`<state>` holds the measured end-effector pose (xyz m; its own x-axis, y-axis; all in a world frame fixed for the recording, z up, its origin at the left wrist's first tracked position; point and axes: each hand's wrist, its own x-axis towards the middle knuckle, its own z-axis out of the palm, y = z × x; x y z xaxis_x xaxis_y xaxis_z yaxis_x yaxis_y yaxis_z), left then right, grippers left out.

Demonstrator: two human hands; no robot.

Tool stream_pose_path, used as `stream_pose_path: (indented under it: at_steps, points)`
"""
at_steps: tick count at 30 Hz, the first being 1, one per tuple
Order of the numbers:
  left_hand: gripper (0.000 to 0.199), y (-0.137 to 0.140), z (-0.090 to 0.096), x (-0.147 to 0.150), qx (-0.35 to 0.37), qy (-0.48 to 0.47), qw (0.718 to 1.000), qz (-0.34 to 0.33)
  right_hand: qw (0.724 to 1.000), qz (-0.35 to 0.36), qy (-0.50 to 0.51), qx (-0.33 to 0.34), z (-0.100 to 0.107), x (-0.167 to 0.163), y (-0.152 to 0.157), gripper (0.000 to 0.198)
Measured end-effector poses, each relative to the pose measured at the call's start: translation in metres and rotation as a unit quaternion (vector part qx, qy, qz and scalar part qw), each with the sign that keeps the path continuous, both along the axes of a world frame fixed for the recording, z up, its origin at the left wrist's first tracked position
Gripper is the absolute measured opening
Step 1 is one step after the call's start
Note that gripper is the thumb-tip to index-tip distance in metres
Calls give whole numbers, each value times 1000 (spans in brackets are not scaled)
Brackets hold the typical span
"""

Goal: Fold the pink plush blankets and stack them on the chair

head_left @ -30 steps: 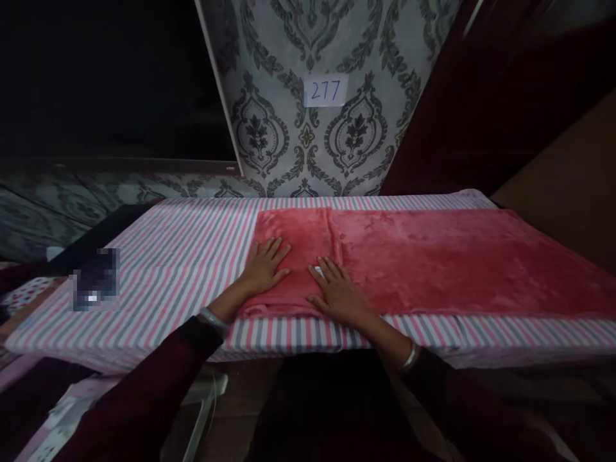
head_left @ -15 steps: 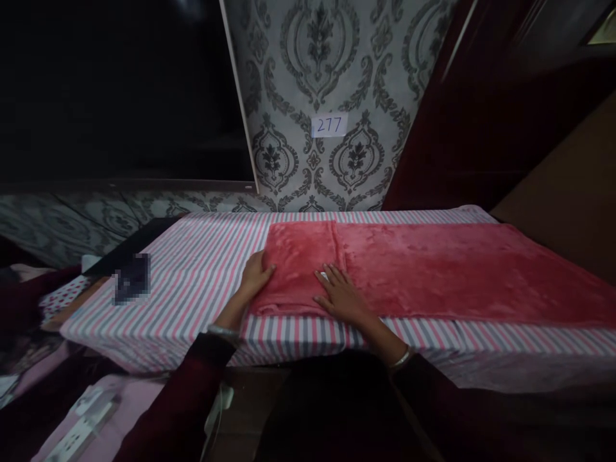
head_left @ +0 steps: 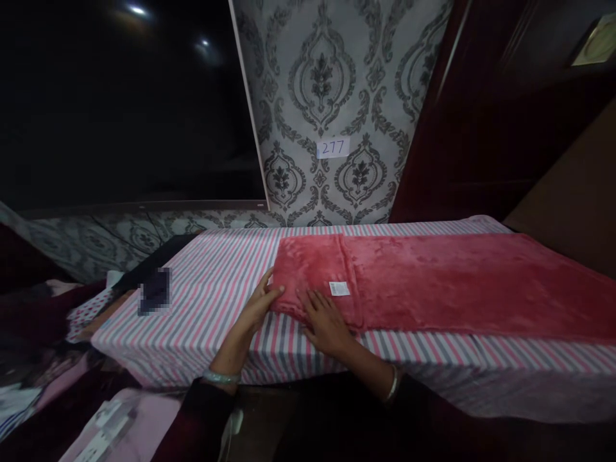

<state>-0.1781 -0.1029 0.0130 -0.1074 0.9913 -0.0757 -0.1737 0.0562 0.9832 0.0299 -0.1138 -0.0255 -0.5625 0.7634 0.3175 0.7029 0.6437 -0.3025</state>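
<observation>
The head view shows, at the left, a dark blurred thing (head_left: 154, 292) on a flat cloth (head_left: 212, 289) with pink, gray and white stripes. Next comes the left hand (head_left: 260, 305), half open and bent around the left edge of a red blanket (head_left: 457, 276), with its thumb on top; whether it pinches tight cannot be told. This end of the blanket is folded over into a thick, boxy pad with round, puffy edges. The right hand (head_left: 327, 324) lies on the pad's near side, palm down, fingers loosely spread, gripping nothing that shows. To do this well, the hands should press softly, keep the edges in line and smooth the bumps out to the sides, since such fluffy cloth probably springs up. By the right fingertips sits a small, white, four-sided tag (head_left: 339, 289). Farther right, the blanket lies long and flat, fuzzy, with lighter and darker patches.
</observation>
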Motion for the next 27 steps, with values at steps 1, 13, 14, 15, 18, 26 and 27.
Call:
stream_pose_path:
  at_steps: [1, 13, 14, 15, 18, 26, 27]
  points:
    - [90, 6, 0, -3, -15, -9, 1000, 5, 1000, -7, 7, 1, -5, -3, 0, 76]
    - [90, 116, 10, -20, -94, -46, 991, 78, 998, -53, 36, -17, -4, 1, 3, 73]
    - [94, 123, 10, -17, -84, -35, 994, 61, 997, -67, 30, -17, -5, 2, 2, 76]
    - [96, 129, 9, -13, -73, -22, 996, 40, 996, -80, 23, -17, -6, 3, 2, 79]
    - [84, 146, 6, -1, -28, 30, 999, 9, 995, -96, 11, -31, -7, 8, 6, 79]
    - [53, 195, 87, 38, 99, 66, 992, 40, 984, -105, 145, 24, 83, 49, 37, 79]
    - [53, 199, 106, 38, 117, 57, 991, 35, 981, -105, 155, 49, 103, 52, 38, 78]
